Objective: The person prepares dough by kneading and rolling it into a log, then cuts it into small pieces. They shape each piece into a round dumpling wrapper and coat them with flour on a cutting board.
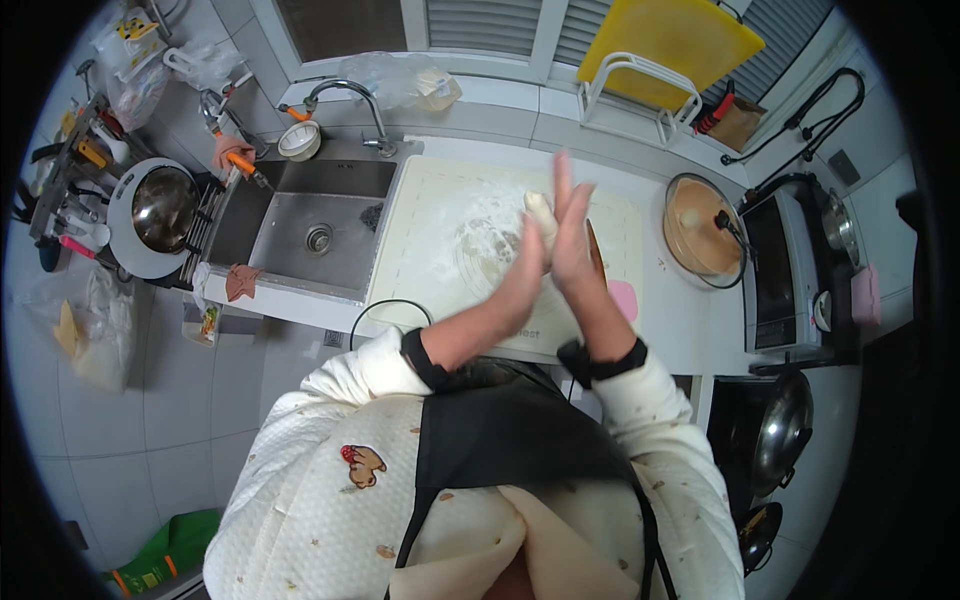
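Note:
A pale piece of dough (541, 214) is held between my two palms above a flour-dusted mat (410, 245). My left hand (524, 272) presses it from the left, fingers pointing up and away. Against its other side lies my right hand (572, 238), with its fingers stretched out and slightly blurred. Only the upper end of the dough shows; the rest is hidden between the hands. Behind my right hand, the edge of a brown object (597, 252) is partly visible, beside a pink flat piece (622, 298).
A steel sink (283, 215) with a faucet (372, 110) is at the left. Right of the mat stands a glass-lidded bowl (690, 245), then an oven-like appliance (776, 270). A yellow board (670, 45) leans in a white rack (640, 65) at the back.

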Demonstrator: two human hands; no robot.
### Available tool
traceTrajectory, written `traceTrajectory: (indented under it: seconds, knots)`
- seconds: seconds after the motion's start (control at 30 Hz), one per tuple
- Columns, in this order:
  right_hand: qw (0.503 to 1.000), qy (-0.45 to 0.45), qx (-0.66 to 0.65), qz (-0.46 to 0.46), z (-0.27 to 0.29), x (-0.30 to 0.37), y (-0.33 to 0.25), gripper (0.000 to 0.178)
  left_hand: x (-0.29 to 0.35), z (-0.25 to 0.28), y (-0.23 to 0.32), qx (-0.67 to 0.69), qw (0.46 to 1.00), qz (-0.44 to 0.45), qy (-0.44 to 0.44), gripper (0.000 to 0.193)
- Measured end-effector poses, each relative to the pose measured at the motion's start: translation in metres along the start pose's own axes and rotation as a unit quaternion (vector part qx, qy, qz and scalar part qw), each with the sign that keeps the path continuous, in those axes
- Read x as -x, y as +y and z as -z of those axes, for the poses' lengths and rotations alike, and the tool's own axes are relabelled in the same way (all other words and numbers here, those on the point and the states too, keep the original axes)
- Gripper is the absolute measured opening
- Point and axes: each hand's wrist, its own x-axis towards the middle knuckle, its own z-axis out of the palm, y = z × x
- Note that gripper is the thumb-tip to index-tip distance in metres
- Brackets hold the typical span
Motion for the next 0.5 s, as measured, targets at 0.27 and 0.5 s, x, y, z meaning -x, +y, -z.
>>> traceTrajectory:
  seconds: [0.27,0.5]
  knots:
    - [0.992,0.034,-0.116,-0.032,-0.009,0.006,-0.02,0.076,0.002,0.01,0.015,-0.099,0.994,0.02,0.039,0.086]
    - [1.0,-0.018,-0.007,0.007,-0.022,0.037,-0.007,0.097,0.002,0.002,0.045,-0.017,0.998,-0.015,0.057,0.07]
